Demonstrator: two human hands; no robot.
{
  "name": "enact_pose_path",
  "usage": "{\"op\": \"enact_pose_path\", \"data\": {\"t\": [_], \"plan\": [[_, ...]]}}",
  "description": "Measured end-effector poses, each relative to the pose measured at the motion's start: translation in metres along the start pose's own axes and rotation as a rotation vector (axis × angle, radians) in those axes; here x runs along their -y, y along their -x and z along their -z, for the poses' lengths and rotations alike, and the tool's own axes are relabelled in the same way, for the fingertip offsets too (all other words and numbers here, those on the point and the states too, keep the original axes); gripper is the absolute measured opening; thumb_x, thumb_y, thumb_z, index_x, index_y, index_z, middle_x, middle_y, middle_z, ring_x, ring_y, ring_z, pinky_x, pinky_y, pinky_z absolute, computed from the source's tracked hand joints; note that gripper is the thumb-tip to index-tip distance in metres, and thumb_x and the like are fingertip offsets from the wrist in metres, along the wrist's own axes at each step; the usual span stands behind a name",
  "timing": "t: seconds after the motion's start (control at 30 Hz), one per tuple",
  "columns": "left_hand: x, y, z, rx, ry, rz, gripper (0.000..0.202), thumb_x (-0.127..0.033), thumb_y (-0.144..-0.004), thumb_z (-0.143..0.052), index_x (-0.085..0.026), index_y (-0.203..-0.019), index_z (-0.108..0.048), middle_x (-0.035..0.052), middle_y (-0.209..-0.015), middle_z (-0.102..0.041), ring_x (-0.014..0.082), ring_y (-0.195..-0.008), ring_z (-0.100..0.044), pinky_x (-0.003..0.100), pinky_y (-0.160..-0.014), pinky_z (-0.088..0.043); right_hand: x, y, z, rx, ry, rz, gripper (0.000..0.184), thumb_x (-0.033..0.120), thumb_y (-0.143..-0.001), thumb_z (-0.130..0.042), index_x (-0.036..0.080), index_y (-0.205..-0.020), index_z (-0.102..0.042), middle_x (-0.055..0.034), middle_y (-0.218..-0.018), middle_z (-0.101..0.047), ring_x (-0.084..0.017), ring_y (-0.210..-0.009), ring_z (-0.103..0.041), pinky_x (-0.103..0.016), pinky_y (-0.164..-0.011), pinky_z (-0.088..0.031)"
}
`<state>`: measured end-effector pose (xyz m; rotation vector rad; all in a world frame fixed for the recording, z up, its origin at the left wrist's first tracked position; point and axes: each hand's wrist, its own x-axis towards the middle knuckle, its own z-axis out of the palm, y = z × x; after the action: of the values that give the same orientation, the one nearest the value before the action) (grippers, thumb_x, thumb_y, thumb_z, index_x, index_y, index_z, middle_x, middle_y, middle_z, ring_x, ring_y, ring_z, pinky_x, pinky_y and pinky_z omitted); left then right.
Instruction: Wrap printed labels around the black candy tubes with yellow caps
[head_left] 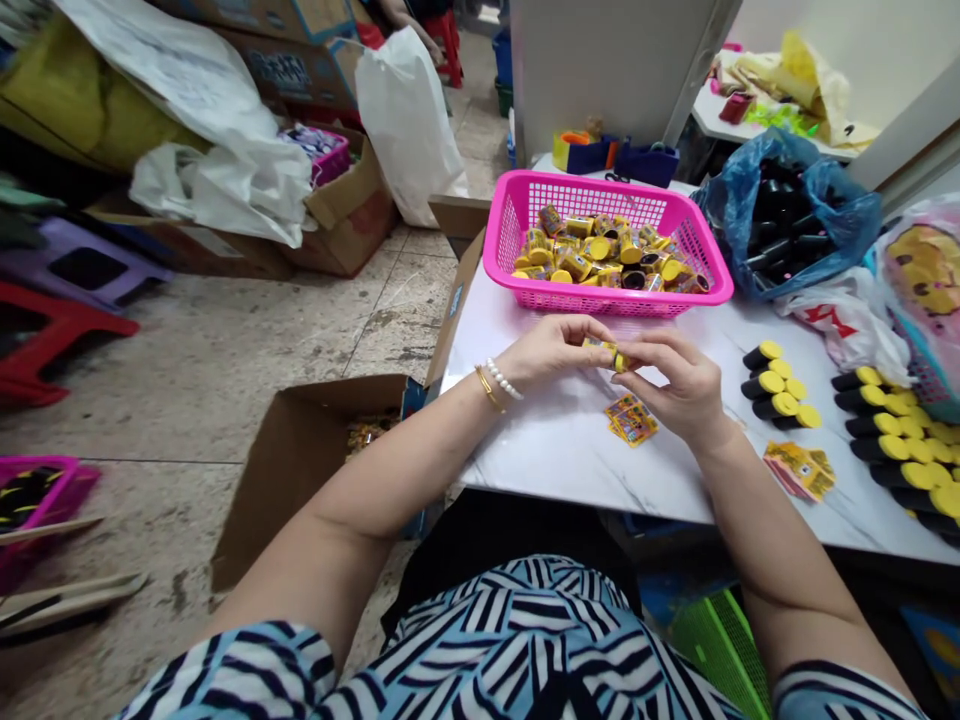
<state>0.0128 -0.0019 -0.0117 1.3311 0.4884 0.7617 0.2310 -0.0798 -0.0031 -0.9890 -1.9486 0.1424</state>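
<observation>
Lighting was bright, even, prob. overhead; only faint soft shadows fell under hands [611,375] on marble-look tabletop [570,460], w/ mild glare. Wide-angle bowing showed at frame edges; floor tiles [225,340] at left looked sl. soft.

- between the hands, a small yellow piece [611,356] is mostly hidden by the fingers of the left hand [551,350] and the right hand [671,385]
- at 12 o'clock, the print on the pieces in the pink plastic basket [607,302] is too small to read
- at 8 o'clock, the cardboard box [315,470] hides most of its gold-coloured contents [371,432] behind its flaps
- at 3 o'clock, the right edge cuts off the black-and-yellow tubes [900,450]
- at 9 o'clock, the left edge cuts off a pink crate [45,490]
- at 12 o'clock, the top edge cuts off a seated person's arm [412,25]
</observation>
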Motion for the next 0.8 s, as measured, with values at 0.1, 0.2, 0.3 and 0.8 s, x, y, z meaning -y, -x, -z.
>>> {"op": "enact_pose_path", "data": {"t": [0.1, 0.2, 0.3, 0.8], "plan": [[0.001, 0.003, -0.006, -0.058, -0.017, -0.052, 0.045, -0.045, -0.073, -0.092, -0.011, -0.096, -0.075, 0.0077, -0.092, -0.077, 0.0153, -0.080, -0.069, 0.028, -0.076, -0.053, 0.001, 0.002, -0.011, -0.066, -0.123, -0.169, 0.029, 0.027, -0.078, -0.090, 0.027, -0.105, -0.080, -0.0039, -0.102, -0.075, -0.018, -0.081, -0.075, -0.033, -0.075, -0.069], [0.001, 0.006, -0.012, -0.139, -0.066, -0.121, 0.041, -0.045, -0.075, -0.091, -0.012, -0.090, -0.072, 0.0048, -0.085, -0.075, 0.0137, -0.077, -0.067, 0.026, -0.073, -0.052, 0.005, 0.000, -0.026, -0.109, -0.447, -0.473, 0.032, 0.035, -0.073, -0.094, 0.023, -0.098, -0.078, -0.0019, -0.089, -0.078, -0.018, -0.076, -0.076, -0.035, -0.072, -0.069], [-0.001, 0.006, -0.014, -0.125, 0.008, -0.050, 0.046, -0.049, -0.076, -0.090, -0.012, -0.097, -0.071, 0.0040, -0.083, -0.073, 0.0132, -0.072, -0.067, 0.026, -0.069, -0.052, 0.009, -0.003, -0.031, -0.112, -0.663, -0.640, 0.034, 0.038, -0.074, -0.093, 0.021, -0.097, -0.074, -0.0009, -0.083, -0.079, -0.018, -0.070, -0.077, -0.037, -0.072, -0.070], [-0.004, 0.006, -0.010, 0.072, 0.340, 0.174, 0.049, -0.043, -0.070, -0.096, -0.009, -0.093, -0.070, 0.0040, -0.074, -0.072, 0.0080, -0.058, -0.064, 0.019, -0.056, -0.049, -0.008, 0.004, -0.014, -0.067, -0.804, -0.524, 0.029, 0.038, -0.073, -0.093, 0.024, -0.086, -0.071, 0.0027, -0.098, -0.055, -0.013, -0.074, -0.070, -0.035, -0.060, -0.072]]}}
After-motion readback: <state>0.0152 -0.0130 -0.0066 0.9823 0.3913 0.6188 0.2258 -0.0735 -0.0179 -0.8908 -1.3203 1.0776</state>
